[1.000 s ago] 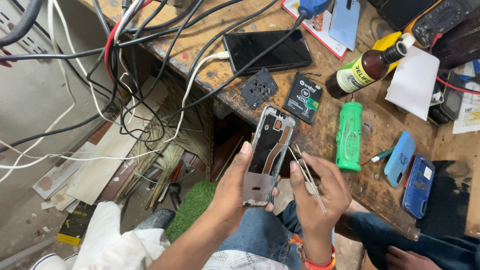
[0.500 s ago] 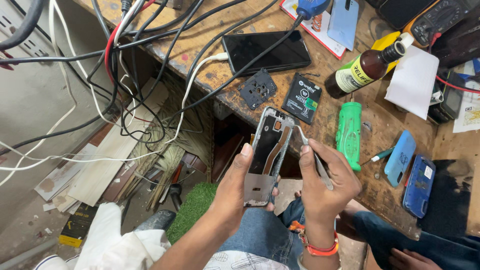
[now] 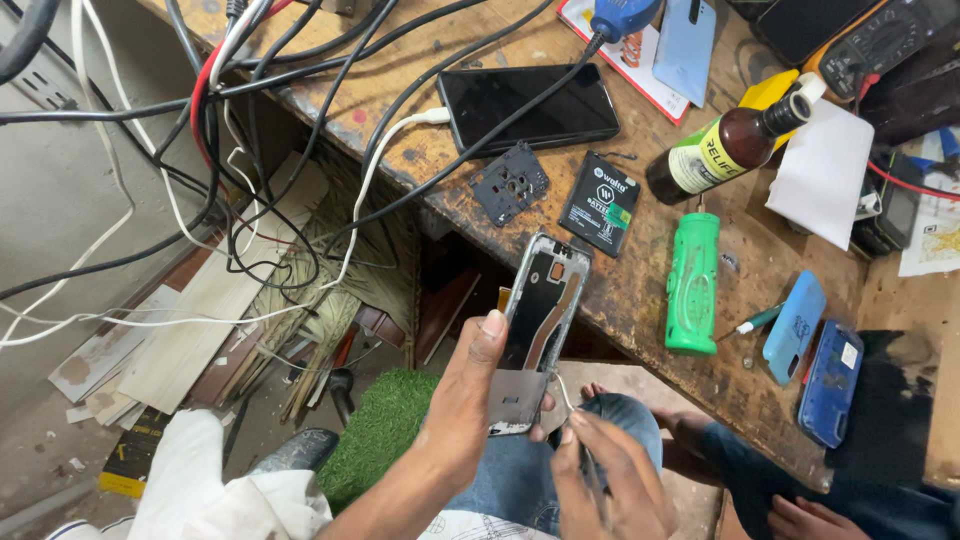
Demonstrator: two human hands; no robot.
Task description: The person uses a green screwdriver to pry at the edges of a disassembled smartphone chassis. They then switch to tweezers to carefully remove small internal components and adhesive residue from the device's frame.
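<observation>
The stripped grey metal phone frame (image 3: 535, 330) stands upright in the left hand (image 3: 470, 400) grip — right hand (image 3: 605, 480) grasps thin metal tweezers (image 3: 572, 405) at its near end.

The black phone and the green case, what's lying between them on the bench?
In the head view, a black battery lies between the phone and the green case.

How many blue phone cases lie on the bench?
2 for certain: a light blue case near the bench edge and a darker blue one just right of it. Others may hide in the clutter.
</observation>
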